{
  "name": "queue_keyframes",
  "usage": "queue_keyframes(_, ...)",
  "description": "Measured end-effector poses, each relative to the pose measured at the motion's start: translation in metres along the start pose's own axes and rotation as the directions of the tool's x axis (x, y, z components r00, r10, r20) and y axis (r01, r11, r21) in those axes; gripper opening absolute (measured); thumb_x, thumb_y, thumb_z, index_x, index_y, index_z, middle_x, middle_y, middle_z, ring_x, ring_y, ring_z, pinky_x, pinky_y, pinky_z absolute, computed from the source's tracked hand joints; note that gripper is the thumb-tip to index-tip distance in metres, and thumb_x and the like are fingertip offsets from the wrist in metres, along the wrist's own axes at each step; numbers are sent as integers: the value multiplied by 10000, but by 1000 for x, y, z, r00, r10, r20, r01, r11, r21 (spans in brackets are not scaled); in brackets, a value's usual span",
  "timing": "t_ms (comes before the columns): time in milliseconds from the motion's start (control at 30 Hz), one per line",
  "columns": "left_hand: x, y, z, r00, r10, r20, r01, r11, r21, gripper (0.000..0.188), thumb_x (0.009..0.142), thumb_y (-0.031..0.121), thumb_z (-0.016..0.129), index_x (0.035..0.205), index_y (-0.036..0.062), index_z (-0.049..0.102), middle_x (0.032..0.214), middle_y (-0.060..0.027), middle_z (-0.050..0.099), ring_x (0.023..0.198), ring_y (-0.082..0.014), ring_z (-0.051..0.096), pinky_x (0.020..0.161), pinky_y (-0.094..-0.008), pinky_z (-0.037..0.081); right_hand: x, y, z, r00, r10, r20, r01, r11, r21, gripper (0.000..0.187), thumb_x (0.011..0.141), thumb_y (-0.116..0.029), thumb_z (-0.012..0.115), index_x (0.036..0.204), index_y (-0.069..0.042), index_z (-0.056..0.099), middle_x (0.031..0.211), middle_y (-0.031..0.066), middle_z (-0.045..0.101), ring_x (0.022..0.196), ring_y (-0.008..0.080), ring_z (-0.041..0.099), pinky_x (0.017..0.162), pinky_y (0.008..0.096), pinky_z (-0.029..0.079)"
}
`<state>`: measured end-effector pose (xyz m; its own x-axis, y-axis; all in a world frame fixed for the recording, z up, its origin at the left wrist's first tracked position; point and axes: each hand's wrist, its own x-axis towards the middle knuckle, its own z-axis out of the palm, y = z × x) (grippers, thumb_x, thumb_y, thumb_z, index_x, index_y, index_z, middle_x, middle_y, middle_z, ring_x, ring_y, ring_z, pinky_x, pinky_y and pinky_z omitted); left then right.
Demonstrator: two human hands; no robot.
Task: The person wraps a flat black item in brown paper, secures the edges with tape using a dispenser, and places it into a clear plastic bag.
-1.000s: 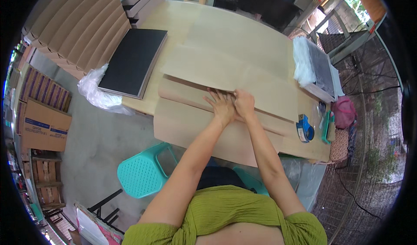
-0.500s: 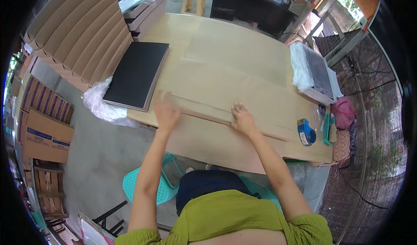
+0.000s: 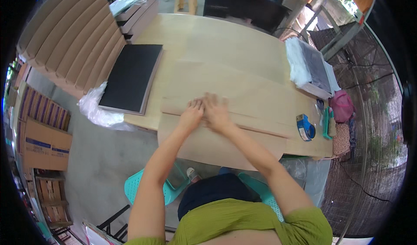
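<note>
A large sheet of brown kraft paper [image 3: 208, 78] lies across the table, with a folded strip running along its near part. Both hands press down on this fold, side by side near its middle. My left hand [image 3: 191, 115] lies on the paper with its fingers pointing away from me. Close against it, my right hand [image 3: 216, 113] rests flat, its fingers stretched out and slightly blurred. Neither hand grips anything. The near flap [image 3: 208, 147] of the paper hangs toward me at the table's front edge.
A stack of black sheets [image 3: 131, 78] lies at the table's left, beside tall brown-wrapped packages [image 3: 69, 36]. On the right are a blue tape dispenser [image 3: 306, 128], a green tray [image 3: 327, 123], a pink bag [image 3: 342, 106] and a plastic-wrapped stack [image 3: 309, 67]. A turquoise stool [image 3: 134, 186] stands below.
My left hand has moved right along the fold and my right hand has moved left, so they now meet near the middle. The fold's left part now lies flatter.
</note>
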<state>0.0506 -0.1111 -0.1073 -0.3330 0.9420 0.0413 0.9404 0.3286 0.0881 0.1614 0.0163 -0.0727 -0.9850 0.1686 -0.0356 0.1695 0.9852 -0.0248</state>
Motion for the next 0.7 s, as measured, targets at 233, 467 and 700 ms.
queue_keyframes(233, -15, 4, -13, 999, -39, -14, 37, 990, -136, 743, 839, 103, 641, 1511, 14, 335, 1541, -176, 392, 1424, -339, 380, 1169, -489, 304, -63, 70, 13, 972, 226, 56, -225, 974, -29, 1189, 694, -565, 805, 1553, -14, 195, 1639, 166, 170, 1512, 344, 176, 1178, 623, 148)
queue_keyframes(467, -12, 11, -10, 991, -78, -107, 60, 984, -165, 810, 769, 94, 718, 1503, 77, 377, 1536, -143, 405, 1410, -342, 394, 1155, -503, 323, -200, 216, 21, 926, 378, 4, -377, 924, -61, 1099, 699, -399, 826, 1555, -55, 229, 1619, 133, 251, 1497, 333, 214, 1165, 636, 145)
queue_keyframes(700, -10, 27, -21, 973, -188, -133, 171, 977, -128, 833, 726, 87, 752, 1489, 157, 425, 1520, -137, 427, 1399, -351, 404, 1146, -511, 327, -325, 335, 24, 699, 652, -294, -683, 731, -1, 1017, 741, -171, 798, 1571, -86, 216, 1435, 269, 411, 1320, 410, 409, 1089, 580, 302)
